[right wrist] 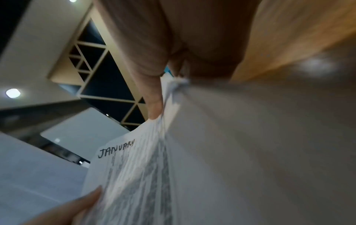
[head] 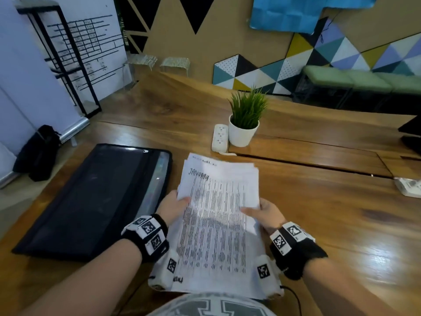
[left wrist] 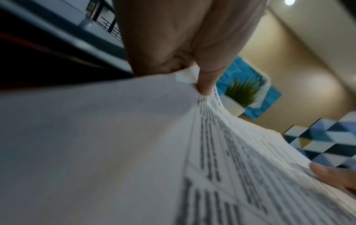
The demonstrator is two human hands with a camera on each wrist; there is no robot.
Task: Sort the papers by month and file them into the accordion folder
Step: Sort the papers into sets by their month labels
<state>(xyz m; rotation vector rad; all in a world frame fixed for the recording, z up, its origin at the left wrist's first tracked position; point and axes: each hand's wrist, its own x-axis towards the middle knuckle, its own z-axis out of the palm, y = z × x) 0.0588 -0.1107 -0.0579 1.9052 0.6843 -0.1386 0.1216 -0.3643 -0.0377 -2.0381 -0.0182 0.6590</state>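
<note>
The left hand's [head: 174, 207] fingers [left wrist: 207, 82] pinched one side edge of the white printed paper stack [head: 218, 213], and the right hand's [head: 265, 213] thumb and fingers [right wrist: 154, 103] pinched the other. That likely kept the top sheet, headed JANUARY, facing up for reading. The flat black accordion folder [head: 91, 201] lay closed beside them, toward the wooden counter's [head: 319, 213] left edge.

Printed rows on the papers [head: 218, 215] under "JANUARY" are too blurry to read, and the lower sheets' headings are mostly covered.
</note>
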